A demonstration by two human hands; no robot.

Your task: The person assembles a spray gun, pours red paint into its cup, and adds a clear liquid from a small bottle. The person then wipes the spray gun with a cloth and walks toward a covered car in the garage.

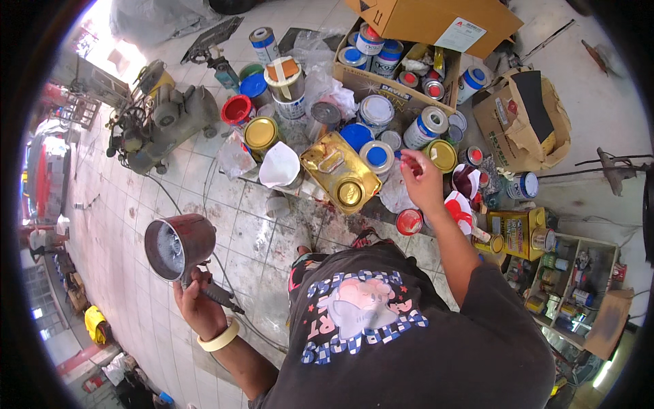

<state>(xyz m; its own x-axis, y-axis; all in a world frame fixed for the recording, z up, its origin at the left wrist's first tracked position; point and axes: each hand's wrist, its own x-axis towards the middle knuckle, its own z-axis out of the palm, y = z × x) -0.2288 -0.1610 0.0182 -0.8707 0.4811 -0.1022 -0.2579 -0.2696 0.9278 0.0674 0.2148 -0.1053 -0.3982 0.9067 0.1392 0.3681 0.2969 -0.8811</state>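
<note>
My left hand (pixel 201 303) is closed round a spray gun (pixel 221 294), off to the left above the tiled floor. The gun's reddish-brown metal cup (pixel 204 235) has its mouth showing, with a pale, streaky inside. Over the crowd of paint cans, my right hand (pixel 424 178) reaches out with its fingers apart and slightly bent; nothing shows in it. Nearest to it are a can with a blue lid centre (pixel 377 158), a gold-lidded can (pixel 443 155) and a white-and-blue can (pixel 426 128). A gold rectangular tin (pixel 334 160) lies left of that hand.
An air compressor (pixel 163 116) stands at the far left, a hose on the floor nearby. Cardboard boxes (pixel 524 126) and a carton of cans (pixel 361 85) are at the back. A white paper cup (pixel 280 165) stands before the cans. At right is a shelf of small containers (pixel 569 276).
</note>
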